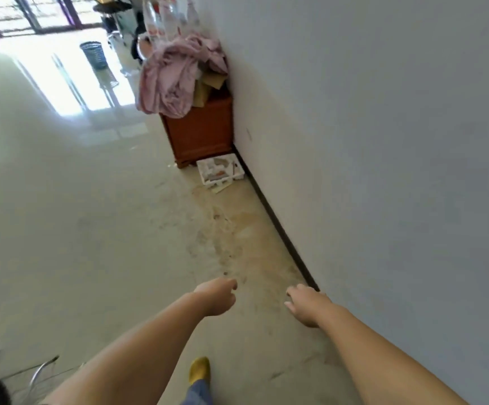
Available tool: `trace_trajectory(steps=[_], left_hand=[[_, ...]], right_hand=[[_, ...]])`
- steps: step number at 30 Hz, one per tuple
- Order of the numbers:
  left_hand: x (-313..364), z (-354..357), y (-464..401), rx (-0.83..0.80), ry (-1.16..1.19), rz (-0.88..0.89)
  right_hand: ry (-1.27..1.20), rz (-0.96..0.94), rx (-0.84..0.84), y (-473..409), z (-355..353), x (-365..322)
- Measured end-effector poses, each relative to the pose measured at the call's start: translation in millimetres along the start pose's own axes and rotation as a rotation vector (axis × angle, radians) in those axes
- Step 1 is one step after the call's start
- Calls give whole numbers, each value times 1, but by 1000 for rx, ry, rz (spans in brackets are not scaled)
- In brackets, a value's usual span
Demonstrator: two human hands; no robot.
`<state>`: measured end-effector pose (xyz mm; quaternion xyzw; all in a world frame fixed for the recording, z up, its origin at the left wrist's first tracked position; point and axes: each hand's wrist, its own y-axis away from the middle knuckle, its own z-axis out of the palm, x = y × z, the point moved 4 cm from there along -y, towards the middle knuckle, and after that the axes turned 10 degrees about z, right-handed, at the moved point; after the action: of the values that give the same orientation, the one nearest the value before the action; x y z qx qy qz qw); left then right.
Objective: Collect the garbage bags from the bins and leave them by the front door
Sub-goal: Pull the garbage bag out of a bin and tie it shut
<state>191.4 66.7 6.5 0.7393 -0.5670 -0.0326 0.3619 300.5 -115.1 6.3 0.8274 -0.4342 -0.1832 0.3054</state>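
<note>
Both hands are being held out low and empty, the left hand and right hand with fingers loosely curled, nothing gripped. A dark bin is being shown far down the floor, well apart, near the bright doors; it is best approached past the cabinet. Whether a bag is lining it cannot be told; glare and blur are hiding that.

Far bin blurred, contents perhaps hidden by glare.
</note>
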Motion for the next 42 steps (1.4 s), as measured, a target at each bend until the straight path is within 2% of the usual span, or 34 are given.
trace_trajectory(steps=[8, 20, 28, 37, 42], left_hand=[[-141, -16, 60, 95, 163, -271], [-335, -122, 64, 164, 239, -338], [-438, -207, 16, 238, 312, -376], [-576, -345, -52, 352, 447, -506], [-641, -396, -78, 369, 541, -551]], right_hand=[[222, -232, -43, -54, -38, -163], [269, -303, -40, -141, -127, -370], [358, -376, -29, -230, -202, -472], [456, -451, 48, -385, -338, -593], [577, -494, -20, -448, -389, -667]])
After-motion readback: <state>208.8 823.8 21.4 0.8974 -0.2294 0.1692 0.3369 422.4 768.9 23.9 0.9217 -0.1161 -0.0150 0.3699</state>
